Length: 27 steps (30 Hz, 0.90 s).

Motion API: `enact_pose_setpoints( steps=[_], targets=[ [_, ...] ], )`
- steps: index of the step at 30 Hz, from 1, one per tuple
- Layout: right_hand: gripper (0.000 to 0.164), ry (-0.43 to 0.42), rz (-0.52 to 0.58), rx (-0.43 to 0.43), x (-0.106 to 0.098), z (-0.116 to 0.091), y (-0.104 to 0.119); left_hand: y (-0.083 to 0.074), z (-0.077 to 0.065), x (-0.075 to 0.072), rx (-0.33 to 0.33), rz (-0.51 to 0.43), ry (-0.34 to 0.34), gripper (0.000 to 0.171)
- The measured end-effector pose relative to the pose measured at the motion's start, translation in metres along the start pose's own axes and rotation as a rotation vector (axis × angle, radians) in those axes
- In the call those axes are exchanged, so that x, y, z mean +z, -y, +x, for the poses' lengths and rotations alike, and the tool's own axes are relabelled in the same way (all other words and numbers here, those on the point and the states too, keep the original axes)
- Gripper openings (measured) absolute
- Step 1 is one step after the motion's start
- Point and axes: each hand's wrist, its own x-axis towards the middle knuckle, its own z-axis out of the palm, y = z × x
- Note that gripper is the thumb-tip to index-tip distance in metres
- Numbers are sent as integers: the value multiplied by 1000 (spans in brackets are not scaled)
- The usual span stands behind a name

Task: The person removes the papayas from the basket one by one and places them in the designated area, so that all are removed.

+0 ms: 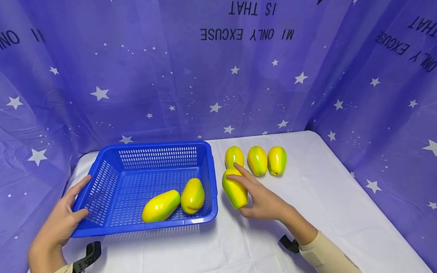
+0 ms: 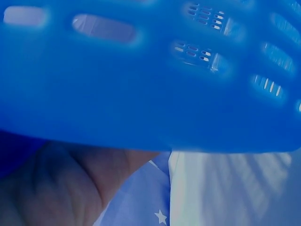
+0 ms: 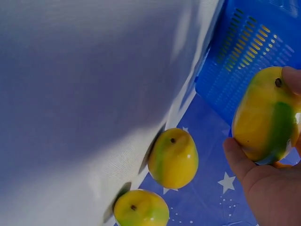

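My left hand [image 1: 59, 223] grips the left rim of a blue plastic basket [image 1: 149, 227], thumb and fingers over the edge; in the left wrist view the basket wall [image 2: 117, 103] fills most of the picture. Inside the basket, at its front right, lie two yellow-green mangoes, one on its side [image 1: 161, 206] and one beside the right wall [image 1: 192, 196]. My right hand [image 1: 263, 197] holds another mango [image 1: 235, 189] between thumb and fingers, just right of the basket. The right wrist view shows this held mango [image 3: 265, 117] with the basket behind it.
Behind the right hand, three mangoes stand in a row on the white-covered table: the left one [image 1: 234, 156], the middle one [image 1: 258, 161] and the right one [image 1: 277, 161]. A purple star-patterned curtain [image 1: 186, 81] encloses the back and sides.
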Motion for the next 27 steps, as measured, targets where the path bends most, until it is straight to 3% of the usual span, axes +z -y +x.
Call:
enact_pose_setpoints(
  steps=[12, 21, 27],
  targets=[
    [99, 32, 11, 67, 7, 1, -13, 1, 1, -1, 6, -51, 5, 91],
    [100, 15, 6, 67, 4, -2, -22, 1, 1, -4, 5, -187, 33, 93],
    [101, 25, 36, 77, 2, -4, -26, 3, 1, -2, 29, -342, 74, 94]
  ],
)
